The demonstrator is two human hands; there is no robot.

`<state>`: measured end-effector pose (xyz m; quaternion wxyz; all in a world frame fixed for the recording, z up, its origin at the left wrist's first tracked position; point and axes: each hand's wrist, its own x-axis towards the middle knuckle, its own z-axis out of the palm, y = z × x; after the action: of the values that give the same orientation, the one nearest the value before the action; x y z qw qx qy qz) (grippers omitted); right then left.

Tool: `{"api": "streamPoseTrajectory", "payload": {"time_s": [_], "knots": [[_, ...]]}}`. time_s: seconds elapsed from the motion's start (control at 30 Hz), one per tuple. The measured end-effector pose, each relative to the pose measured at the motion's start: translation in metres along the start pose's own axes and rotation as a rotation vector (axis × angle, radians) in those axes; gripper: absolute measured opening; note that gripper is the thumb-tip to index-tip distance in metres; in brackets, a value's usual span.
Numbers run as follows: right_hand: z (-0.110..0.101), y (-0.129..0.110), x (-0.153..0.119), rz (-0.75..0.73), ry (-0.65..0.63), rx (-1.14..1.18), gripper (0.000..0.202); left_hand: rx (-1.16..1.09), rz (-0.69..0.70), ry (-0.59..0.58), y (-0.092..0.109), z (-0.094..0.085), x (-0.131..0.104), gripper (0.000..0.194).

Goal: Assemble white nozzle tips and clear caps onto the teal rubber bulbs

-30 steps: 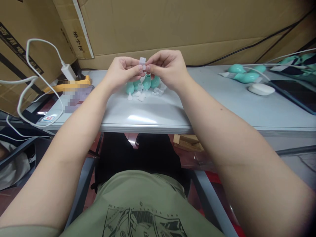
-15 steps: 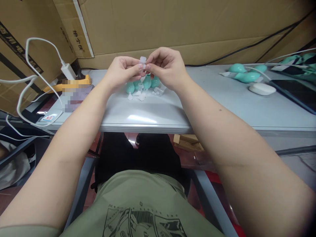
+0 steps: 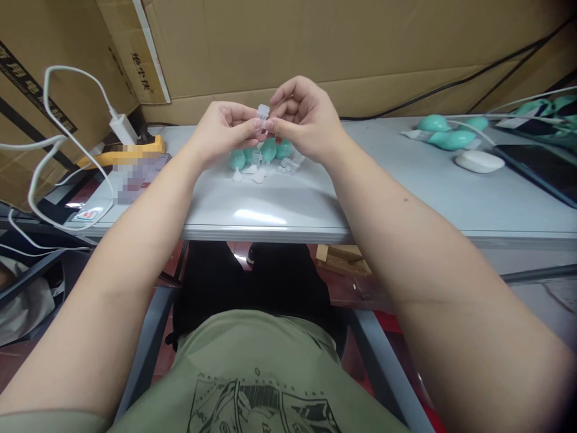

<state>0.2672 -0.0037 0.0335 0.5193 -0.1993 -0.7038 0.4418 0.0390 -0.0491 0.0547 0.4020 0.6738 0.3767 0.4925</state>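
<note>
Between my two hands, above the far side of the table, is a small translucent plastic piece (image 3: 263, 110). My left hand (image 3: 229, 125) pinches it from the left with thumb and index finger. From the other side, my right hand (image 3: 306, 120) grips its edge with thumb and bent fingers. The piece's exact kind is too small to tell. Just beneath the hands sit several teal rounded objects (image 3: 237, 159), partly hidden by the fingers. Small white and clear plastic bits (image 3: 258, 175) lie in front of them.
At right on the table (image 3: 396, 204) are more teal objects (image 3: 453, 139), a white rounded case (image 3: 479, 161) and a dark phone-like slab (image 3: 541, 171). A white charger (image 3: 124, 129) with looping cable and a yellow tool (image 3: 135, 153) lie left. Cardboard (image 3: 270, 54) stands behind.
The fingers of my right hand have lifted and opened a little, its thumb staying at the plastic piece. The piece is slightly tilted and shifted right. My left hand has barely moved.
</note>
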Motion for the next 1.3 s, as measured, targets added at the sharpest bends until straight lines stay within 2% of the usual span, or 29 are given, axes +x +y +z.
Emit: {"api": "streamPoseTrajectory", "payload": {"time_s": [0.17,0.3,0.43,0.53,0.63,0.73,0.87,1.0,1.2,1.3], "knots": [[0.000,0.009,0.002,-0.034,-0.063,0.047,0.045,0.069,-0.010,0.009,0.002,0.000,0.000,0.032],[-0.002,0.008,0.005,-0.078,-0.049,-0.031,0.044,0.101,0.011,-0.019,0.001,-0.003,0.001,0.027],[-0.010,0.005,0.007,-0.058,-0.113,-0.095,0.028,0.190,0.046,-0.060,-0.005,-0.006,0.006,0.022],[-0.012,0.007,0.007,-0.088,-0.121,-0.087,0.020,0.130,0.107,-0.087,-0.011,-0.010,0.009,0.024],[-0.009,0.008,0.007,-0.102,-0.072,-0.070,0.024,0.031,0.182,-0.100,-0.016,-0.012,0.011,0.018],[-0.003,0.005,0.006,-0.111,-0.013,-0.076,0.029,0.078,0.269,-0.061,-0.022,-0.011,0.015,0.011],[0.002,0.003,0.004,-0.079,0.015,-0.100,0.036,0.228,0.374,0.042,-0.035,-0.013,0.026,0.015],[0.001,0.005,0.003,-0.072,0.008,-0.100,0.038,0.283,0.430,0.080,-0.041,-0.018,0.031,0.022],[-0.004,0.014,0.012,-0.151,-0.010,-0.041,0.034,0.403,0.472,0.077,-0.029,-0.017,0.021,0.023],[-0.007,0.014,0.012,-0.096,-0.011,-0.009,0.032,0.476,0.437,0.065,-0.014,-0.013,0.009,0.021]]}}
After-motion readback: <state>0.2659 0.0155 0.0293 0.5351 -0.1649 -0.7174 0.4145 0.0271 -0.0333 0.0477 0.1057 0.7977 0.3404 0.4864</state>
